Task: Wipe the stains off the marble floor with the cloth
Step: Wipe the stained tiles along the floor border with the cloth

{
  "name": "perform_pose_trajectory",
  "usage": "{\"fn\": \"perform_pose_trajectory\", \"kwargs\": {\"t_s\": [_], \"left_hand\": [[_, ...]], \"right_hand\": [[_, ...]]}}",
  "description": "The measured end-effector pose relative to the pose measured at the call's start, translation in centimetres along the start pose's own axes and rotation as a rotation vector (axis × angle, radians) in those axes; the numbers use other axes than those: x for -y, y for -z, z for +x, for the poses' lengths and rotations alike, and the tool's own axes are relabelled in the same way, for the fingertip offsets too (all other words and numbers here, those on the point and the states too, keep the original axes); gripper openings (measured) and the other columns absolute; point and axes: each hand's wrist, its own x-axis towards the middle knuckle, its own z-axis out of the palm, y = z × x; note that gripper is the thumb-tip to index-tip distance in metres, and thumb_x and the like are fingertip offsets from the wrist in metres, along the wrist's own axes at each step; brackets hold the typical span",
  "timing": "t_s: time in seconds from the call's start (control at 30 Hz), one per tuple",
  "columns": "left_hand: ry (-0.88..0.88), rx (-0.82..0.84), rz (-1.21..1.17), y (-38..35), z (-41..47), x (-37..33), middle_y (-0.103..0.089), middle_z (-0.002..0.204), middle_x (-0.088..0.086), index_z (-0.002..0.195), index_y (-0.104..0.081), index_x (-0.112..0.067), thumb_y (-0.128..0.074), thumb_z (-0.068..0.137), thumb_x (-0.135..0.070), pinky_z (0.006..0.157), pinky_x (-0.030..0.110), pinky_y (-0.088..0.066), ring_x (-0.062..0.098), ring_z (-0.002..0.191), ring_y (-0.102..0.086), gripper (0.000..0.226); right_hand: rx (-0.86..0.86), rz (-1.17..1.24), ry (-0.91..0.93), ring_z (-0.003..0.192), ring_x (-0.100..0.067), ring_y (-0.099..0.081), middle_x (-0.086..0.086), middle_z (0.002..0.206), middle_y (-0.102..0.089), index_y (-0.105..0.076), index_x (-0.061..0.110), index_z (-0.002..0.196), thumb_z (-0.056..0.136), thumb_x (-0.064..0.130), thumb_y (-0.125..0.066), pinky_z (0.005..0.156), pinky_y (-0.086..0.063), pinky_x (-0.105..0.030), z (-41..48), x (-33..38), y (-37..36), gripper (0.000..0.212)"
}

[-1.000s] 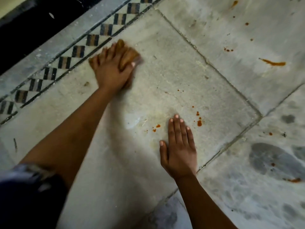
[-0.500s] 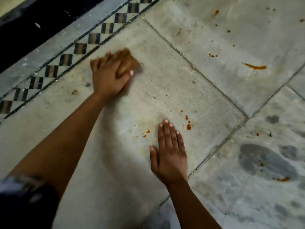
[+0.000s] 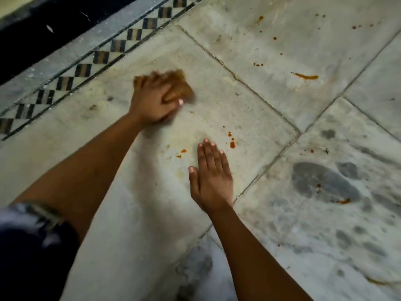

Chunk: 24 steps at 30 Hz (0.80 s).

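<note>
Your left hand (image 3: 152,103), clutching the soiled brown cloth (image 3: 181,89) above centre, could smear the orange-red spots (image 3: 232,144) beside your flat, straight-fingered right hand (image 3: 211,177): that cloth looks saturated.

Brown cloth (image 3: 183,89) under left hand (image 3: 152,104)

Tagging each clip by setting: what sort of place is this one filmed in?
Likely an indoor floor in a house or hall. Cues: large veined marble slabs with joints, a checkered inlay border beside a dark strip, and orange stains near the left hand gripping a cloth.
</note>
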Motion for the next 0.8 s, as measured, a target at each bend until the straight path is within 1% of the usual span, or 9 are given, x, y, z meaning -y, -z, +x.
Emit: {"fn": "perform_pose_trajectory", "kwargs": {"t_s": [0.07,0.1,0.2,0.3,0.37,0.43,0.57,0.67,0.8], "left_hand": [[0.225,0.036,-0.016,0.8,2.1,-0.6,-0.023,0.156,0.002,0.147,-0.028,-0.026,-0.045,0.089,-0.054,0.114,0.049,-0.013,0.033,0.142,-0.018,0.066],[0.236,0.076,-0.031,1.0,2.6,-1.8,-0.02,0.157,0.003,0.147,-0.026,-0.025,-0.046,0.09,-0.052,0.114,0.051,-0.013,0.034,0.142,-0.017,0.066],[0.044,0.194,-0.055,0.7,-0.3,-6.2,-0.014,0.158,0.001,0.146,-0.028,-0.026,-0.046,0.09,-0.052,0.115,0.049,-0.009,0.029,0.144,-0.012,0.064],[-0.042,0.177,-0.064,-0.3,-6.7,-5.0,-0.014,0.158,-0.005,0.146,-0.027,-0.035,-0.04,0.083,-0.065,0.114,0.047,-0.005,0.022,0.145,-0.012,0.071],[0.081,0.116,-0.038,0.3,-9.2,-1.6,-0.023,0.156,-0.004,0.145,-0.03,-0.035,-0.032,0.076,-0.07,0.114,0.046,-0.01,0.025,0.142,-0.021,0.077],[0.319,0.081,-0.087,1.1,-9.1,1.3,-0.031,0.153,0.005,0.145,-0.031,-0.03,-0.042,0.086,-0.061,0.115,0.045,-0.014,0.03,0.139,-0.027,0.068],[0.646,0.05,-0.397,2.9,-6.0,0.3,-0.051,0.137,0.009,0.137,-0.045,-0.029,-0.047,0.091,-0.051,0.109,0.037,-0.028,0.031,0.125,-0.045,0.052],[0.513,0.091,-0.283,2.0,-6.1,-4.4,-0.044,0.144,0.01,0.142,-0.038,-0.03,-0.044,0.09,-0.054,0.109,0.039,-0.02,0.031,0.132,-0.038,0.057],[0.119,0.17,-0.119,-1.0,-13.6,-8.5,-0.007,0.16,-0.004,0.148,-0.014,-0.04,-0.035,0.089,-0.064,0.113,0.05,0.006,0.026,0.146,-0.002,0.067]], "right_hand": [[-0.031,-0.003,-0.047,0.139,-0.025,-0.031,-0.014,0.148,-0.036,-0.039,0.003,0.14,0.093,0.035,-0.027,0.115,-0.015,-0.037,-0.4,-0.1,0.6,0.059],[-0.055,-0.015,-0.069,0.139,-0.026,-0.03,-0.014,0.149,-0.035,-0.037,0.003,0.141,0.092,0.036,-0.027,0.115,-0.013,-0.036,-0.7,-0.2,1.0,0.059],[-0.036,-0.088,-0.096,0.143,-0.024,-0.019,-0.014,0.154,-0.023,-0.023,0.004,0.146,0.092,0.04,-0.021,0.115,-0.003,-0.035,-2.0,-2.0,2.4,0.065],[0.007,-0.157,-0.126,0.145,-0.024,-0.008,-0.013,0.157,-0.011,-0.012,0.005,0.148,0.092,0.046,-0.011,0.116,0.003,-0.033,-2.8,-5.0,3.3,0.07],[0.027,-0.159,-0.137,0.145,-0.024,-0.007,-0.014,0.157,-0.01,-0.011,0.004,0.148,0.091,0.049,-0.009,0.116,0.002,-0.034,-3.2,-6.4,3.2,0.073],[0.064,-0.176,-0.133,0.146,-0.024,-0.004,-0.013,0.157,-0.007,-0.008,0.004,0.149,0.09,0.05,-0.007,0.117,0.004,-0.034,-3.6,-7.1,2.7,0.075],[0.082,-0.173,-0.127,0.146,-0.024,-0.002,-0.013,0.158,-0.004,-0.005,0.006,0.149,0.09,0.05,-0.009,0.117,0.004,-0.034,-3.4,-7.3,2.7,0.074],[0.077,-0.173,-0.124,0.146,-0.023,-0.002,-0.013,0.158,-0.004,-0.005,0.006,0.149,0.09,0.05,-0.009,0.117,0.003,-0.035,-3.4,-7.2,2.7,0.074],[0.061,-0.155,-0.119,0.145,-0.025,-0.005,-0.014,0.157,-0.008,-0.008,0.005,0.149,0.09,0.049,-0.012,0.117,0.001,-0.035,-3.4,-7.3,2.6,0.073]]}}
